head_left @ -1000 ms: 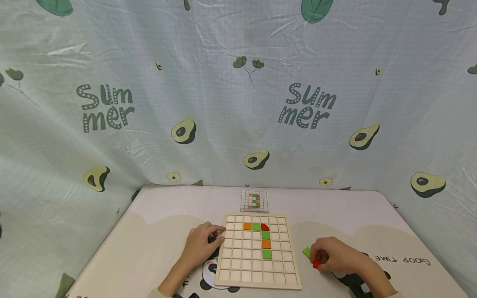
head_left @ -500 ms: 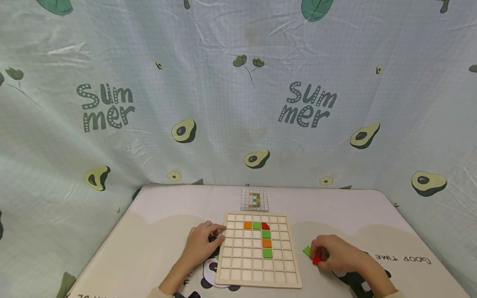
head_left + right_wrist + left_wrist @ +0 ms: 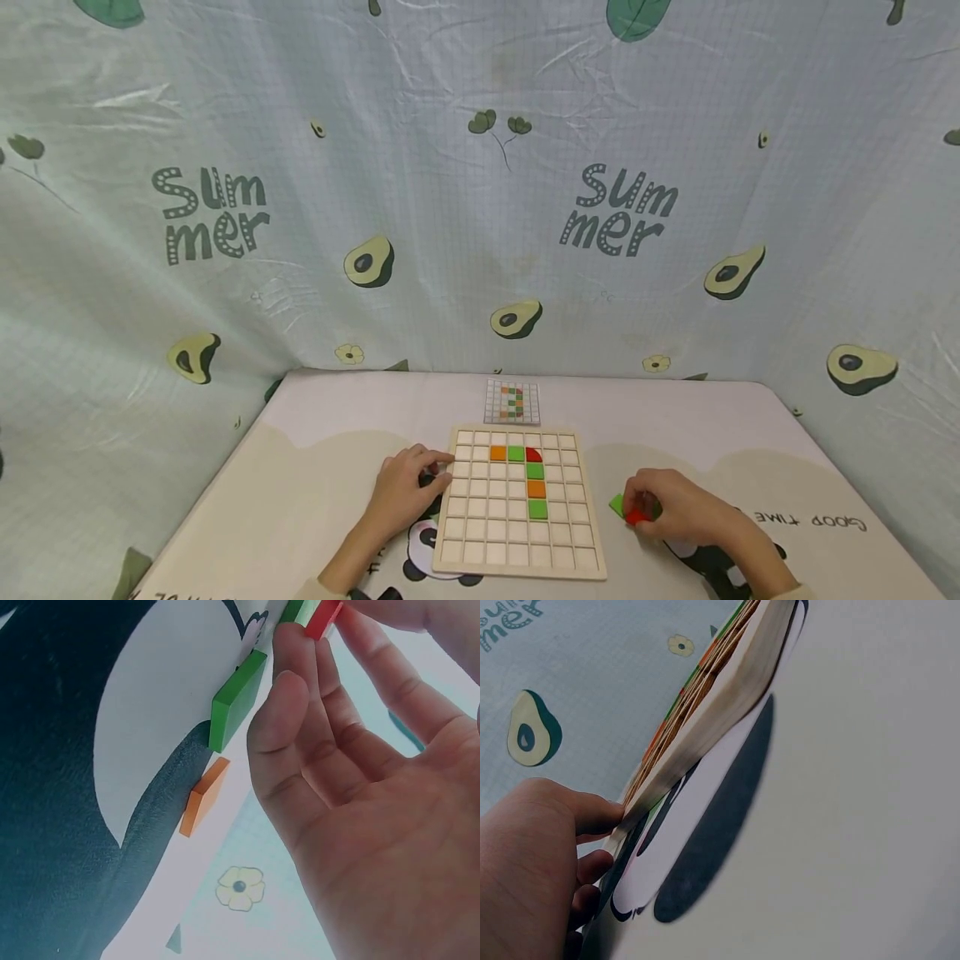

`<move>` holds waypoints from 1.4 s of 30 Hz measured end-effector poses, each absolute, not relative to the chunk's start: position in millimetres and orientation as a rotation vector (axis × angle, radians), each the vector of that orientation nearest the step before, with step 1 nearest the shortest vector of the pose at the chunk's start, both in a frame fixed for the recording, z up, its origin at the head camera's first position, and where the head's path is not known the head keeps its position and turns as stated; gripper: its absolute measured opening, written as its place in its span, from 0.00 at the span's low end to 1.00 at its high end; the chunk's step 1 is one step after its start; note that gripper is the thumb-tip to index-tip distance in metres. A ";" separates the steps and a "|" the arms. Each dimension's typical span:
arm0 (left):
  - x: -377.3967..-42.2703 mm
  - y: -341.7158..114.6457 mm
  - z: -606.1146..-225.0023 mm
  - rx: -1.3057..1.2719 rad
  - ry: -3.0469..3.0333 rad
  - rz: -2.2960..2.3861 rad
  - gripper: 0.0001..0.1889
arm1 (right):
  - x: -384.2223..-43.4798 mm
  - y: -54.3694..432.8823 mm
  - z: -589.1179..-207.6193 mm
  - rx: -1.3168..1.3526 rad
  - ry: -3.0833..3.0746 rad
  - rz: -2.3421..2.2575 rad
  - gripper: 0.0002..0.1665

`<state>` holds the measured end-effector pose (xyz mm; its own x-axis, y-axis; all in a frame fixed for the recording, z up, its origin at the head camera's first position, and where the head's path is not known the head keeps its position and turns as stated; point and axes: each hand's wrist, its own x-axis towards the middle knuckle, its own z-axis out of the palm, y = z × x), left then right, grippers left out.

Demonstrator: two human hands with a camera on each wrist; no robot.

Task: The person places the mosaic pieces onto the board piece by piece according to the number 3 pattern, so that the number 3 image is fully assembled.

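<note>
My left hand (image 3: pixel 408 487) rests at the left edge of a wooden grid board (image 3: pixel 517 553), its thumb touching the rim in the left wrist view. On the board lie orange, green and red tiles, running right and then down. To the right of the board, my right hand (image 3: pixel 672 506) pinches a small red tile (image 3: pixel 324 618) between thumb and fingertips. A green tile (image 3: pixel 617 504) lies beside those fingertips. Under the right hand, another green tile (image 3: pixel 238 701) and an orange tile (image 3: pixel 204 796) sit on the table, mostly hidden in the head view.
A printed pattern card (image 3: pixel 512 402) with a grid of coloured squares lies just behind the board. The table (image 3: pixel 352 400) has a panda-print cover, and a patterned curtain (image 3: pixel 450 208) hangs along its back and sides.
My right hand and the red tile in its fingers have shifted slightly away from me. The left hand and the board's tiles stay where they were.
</note>
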<state>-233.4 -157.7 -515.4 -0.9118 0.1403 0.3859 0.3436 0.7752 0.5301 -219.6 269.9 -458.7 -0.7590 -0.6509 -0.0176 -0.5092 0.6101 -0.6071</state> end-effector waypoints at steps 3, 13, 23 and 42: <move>-232.5 -157.6 -515.0 -0.370 -2.645 -0.878 0.10 | -218.8 269.0 -459.0 -0.964 2.617 -0.860 0.09; -231.4 -156.7 -513.7 -0.359 -2.655 -0.875 0.10 | -219.5 267.5 -456.9 -0.982 2.604 -0.877 0.08; -231.5 -156.2 -513.6 -0.341 -2.667 -0.887 0.10 | -221.7 260.0 -453.2 -1.031 2.606 -0.881 0.09; -232.3 -157.2 -514.3 -0.343 -2.672 -0.880 0.10 | -230.8 202.7 -438.8 -1.004 2.621 -0.769 0.10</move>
